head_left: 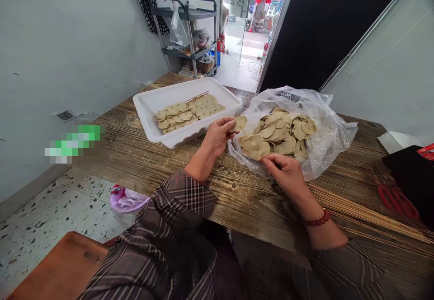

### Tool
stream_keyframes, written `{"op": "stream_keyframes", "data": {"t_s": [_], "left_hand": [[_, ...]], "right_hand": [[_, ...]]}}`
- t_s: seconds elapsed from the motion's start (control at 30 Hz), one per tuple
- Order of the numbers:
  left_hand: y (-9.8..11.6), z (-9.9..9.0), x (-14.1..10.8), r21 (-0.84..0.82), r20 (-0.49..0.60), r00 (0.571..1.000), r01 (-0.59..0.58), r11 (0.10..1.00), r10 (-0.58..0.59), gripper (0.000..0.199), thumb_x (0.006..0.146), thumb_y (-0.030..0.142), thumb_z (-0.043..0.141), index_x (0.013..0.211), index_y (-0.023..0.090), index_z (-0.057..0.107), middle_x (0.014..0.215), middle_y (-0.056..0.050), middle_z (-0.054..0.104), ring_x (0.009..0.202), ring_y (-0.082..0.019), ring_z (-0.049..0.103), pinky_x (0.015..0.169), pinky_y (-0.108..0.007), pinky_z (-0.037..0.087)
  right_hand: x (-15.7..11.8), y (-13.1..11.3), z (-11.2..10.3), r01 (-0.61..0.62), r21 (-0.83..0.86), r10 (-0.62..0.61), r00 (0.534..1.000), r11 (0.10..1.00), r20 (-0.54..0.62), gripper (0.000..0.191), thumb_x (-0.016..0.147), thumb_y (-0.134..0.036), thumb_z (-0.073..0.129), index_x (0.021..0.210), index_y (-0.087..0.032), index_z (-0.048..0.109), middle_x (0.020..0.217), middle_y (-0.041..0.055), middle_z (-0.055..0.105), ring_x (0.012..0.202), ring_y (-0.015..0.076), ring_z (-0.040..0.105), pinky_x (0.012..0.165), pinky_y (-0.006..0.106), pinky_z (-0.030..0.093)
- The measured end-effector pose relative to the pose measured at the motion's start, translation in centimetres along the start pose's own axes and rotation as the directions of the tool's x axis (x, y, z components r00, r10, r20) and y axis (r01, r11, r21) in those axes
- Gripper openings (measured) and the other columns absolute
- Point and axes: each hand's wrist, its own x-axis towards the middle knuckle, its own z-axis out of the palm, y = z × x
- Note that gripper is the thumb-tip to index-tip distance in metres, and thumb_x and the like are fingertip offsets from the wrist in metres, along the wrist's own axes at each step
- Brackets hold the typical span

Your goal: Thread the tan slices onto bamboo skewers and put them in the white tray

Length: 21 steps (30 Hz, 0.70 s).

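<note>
My left hand (219, 138) pinches a flat round beige slice (241, 123) by its edge, just left of a clear plastic bag (325, 142). Thumb and fingers of my right hand (286, 171) are closed on a thin wooden skewer (263, 157), on which a beige slice (255, 146) or two are threaded. The skewer's tip points toward the slice in my left hand. Inside the open bag lies a heap of loose beige slices (281, 130). A white plastic tray (144, 105) behind my left hand holds rows of skewered slices (185, 112).
Long bare skewers (366, 209) lie on the wooden table (135, 160) at right, near red-handled scissors (396, 196). A purple plastic bag (127, 200) hangs by the near edge. A wooden stool (68, 266) stands at lower left. Beyond are a grey cart (190, 15) and an open doorway.
</note>
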Motion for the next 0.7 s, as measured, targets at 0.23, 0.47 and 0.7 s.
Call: {"op": "stream_keyframes", "data": {"t_s": [0.23,0.47,0.7], "left_hand": [[-0.15,-0.12,0.18,-0.028,-0.001,1.0,-0.001,1.0,0.001,0.019,0.064,0.018,0.077,0.075,0.013,0.062,0.064,0.002,0.064,0.049,-0.006,0.055,0.047,-0.018,0.039],[-0.32,-0.29,0.35,-0.056,0.005,1.0,0.007,0.998,-0.007,0.018,0.063,0.017,0.076,0.074,0.013,0.061,0.063,0.002,0.064,0.048,-0.005,0.055,0.046,-0.017,0.039],[-0.55,0.09,0.09,-0.032,0.016,0.999,0.038,0.999,-0.037,0.017,0.066,0.017,0.075,0.076,0.014,0.061,0.063,0.002,0.063,0.048,-0.005,0.055,0.048,-0.017,0.04]], "right_hand": [[0.07,-0.01,-0.12,0.025,0.005,-0.025,0.999,1.0,0.025,0.028,0.089,-0.037,0.056,0.08,-0.017,0.072,0.059,-0.0004,0.06,0.056,0.0134,0.054,0.056,0.025,0.04],[0.07,-0.12,-0.21,0.032,0.016,-0.032,0.999,0.999,0.031,0.028,0.089,-0.037,0.057,0.078,-0.017,0.073,0.054,-0.002,0.056,0.052,0.0124,0.051,0.055,0.025,0.039],[0.01,0.33,0.1,0.003,0.007,-0.003,1.0,1.0,0.001,0.028,0.089,-0.037,0.057,0.082,-0.016,0.073,0.056,-0.001,0.058,0.054,0.0129,0.052,0.056,0.025,0.04]]}}
